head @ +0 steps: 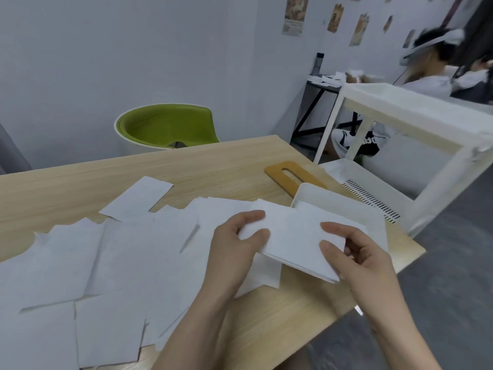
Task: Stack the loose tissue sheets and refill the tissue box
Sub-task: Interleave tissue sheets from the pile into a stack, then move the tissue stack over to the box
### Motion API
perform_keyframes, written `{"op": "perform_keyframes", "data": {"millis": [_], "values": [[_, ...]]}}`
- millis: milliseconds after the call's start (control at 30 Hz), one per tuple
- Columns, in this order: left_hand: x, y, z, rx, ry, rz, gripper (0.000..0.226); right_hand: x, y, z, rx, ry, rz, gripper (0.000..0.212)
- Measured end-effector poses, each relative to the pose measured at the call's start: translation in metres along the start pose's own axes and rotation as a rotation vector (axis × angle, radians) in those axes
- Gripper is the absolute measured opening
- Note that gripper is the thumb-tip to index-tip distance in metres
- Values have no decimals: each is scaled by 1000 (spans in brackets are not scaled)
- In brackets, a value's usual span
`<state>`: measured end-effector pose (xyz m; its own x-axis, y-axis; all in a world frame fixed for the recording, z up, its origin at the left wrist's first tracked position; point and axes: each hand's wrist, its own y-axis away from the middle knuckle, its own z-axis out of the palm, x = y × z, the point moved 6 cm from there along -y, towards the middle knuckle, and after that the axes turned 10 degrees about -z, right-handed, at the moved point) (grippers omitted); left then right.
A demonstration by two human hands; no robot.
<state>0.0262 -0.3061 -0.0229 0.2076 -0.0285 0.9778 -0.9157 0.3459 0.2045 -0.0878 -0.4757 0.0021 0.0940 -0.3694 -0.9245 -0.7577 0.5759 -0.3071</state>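
Plain white paper tissue sheets [112, 263] cover a pale wood-grain tabletop [213, 161]. A white rectangular tissue box [333, 198] sits beside its mustard-yellow slotted wooden lid [290, 174]. Behind stands a lime-green tub chair with a white shell [165, 126], and a white trolley with black slot markings [373, 201].

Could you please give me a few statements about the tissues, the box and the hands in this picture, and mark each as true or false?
1. Both hands, left and right, grip a stack of white tissue sheets. True.
2. The yellow wooden slotted lid sits on the white rectangular tissue box. False: it lies on the light wooden table behind the open box.
3. Loose white tissue sheets lie spread over the table. True.
4. The held stack is already inside the box. False: it is held in front of it.
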Motion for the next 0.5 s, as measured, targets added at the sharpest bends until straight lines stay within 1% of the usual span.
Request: {"op": "perform_keyframes", "data": {"millis": [100,200,400,500], "values": [[9,-9,22,-50,-16,35,28,-6,-9,-21,37,60,-32,23],[17,-22,47,-101,-121,63,29,-5,-22,-41,73,107,-48,22],[26,-47,83,-122,-369,188,33,21,-51,-62,89,214,-3,22],[25,-55,90,-88,-501,261,33,39,-57,-67,78,298,-9,21]]}}
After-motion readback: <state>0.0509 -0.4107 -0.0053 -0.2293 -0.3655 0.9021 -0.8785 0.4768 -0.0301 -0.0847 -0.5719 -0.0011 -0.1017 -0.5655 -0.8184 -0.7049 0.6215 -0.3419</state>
